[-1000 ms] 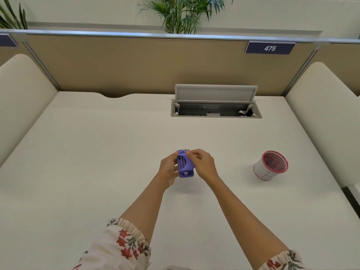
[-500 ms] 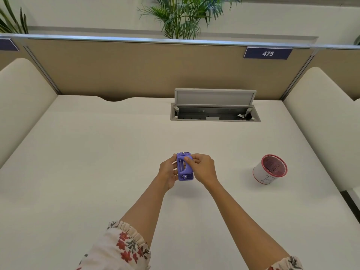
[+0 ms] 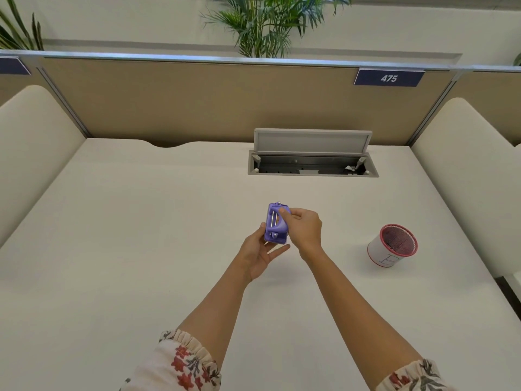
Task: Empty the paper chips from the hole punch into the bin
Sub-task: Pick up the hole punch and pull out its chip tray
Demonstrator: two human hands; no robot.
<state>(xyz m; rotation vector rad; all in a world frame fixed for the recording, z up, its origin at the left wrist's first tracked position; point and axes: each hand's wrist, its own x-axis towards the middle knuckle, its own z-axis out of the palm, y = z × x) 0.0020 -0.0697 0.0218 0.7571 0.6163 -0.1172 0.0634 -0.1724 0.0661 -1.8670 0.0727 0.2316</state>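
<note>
A small purple hole punch point(image 3: 275, 224) is held above the middle of the white desk, turned so its underside with two metal pins faces me. My right hand point(image 3: 303, 228) grips its right side, fingers curled over the top edge. My left hand point(image 3: 258, 253) sits just below and left of it, palm up and fingers spread, touching only the punch's lower left edge. The bin point(image 3: 393, 245), a small white cylinder with a red rim and dark red inside, stands on the desk to the right, well apart from both hands.
An open cable hatch point(image 3: 313, 162) with a raised grey lid is set in the desk point(image 3: 141, 235) behind the hands. Beige partitions close the back and both sides. A plant stands behind the rear partition.
My left hand has let go of the punch's side and opened below it. My right hand keeps the punch and has lifted it slightly.
</note>
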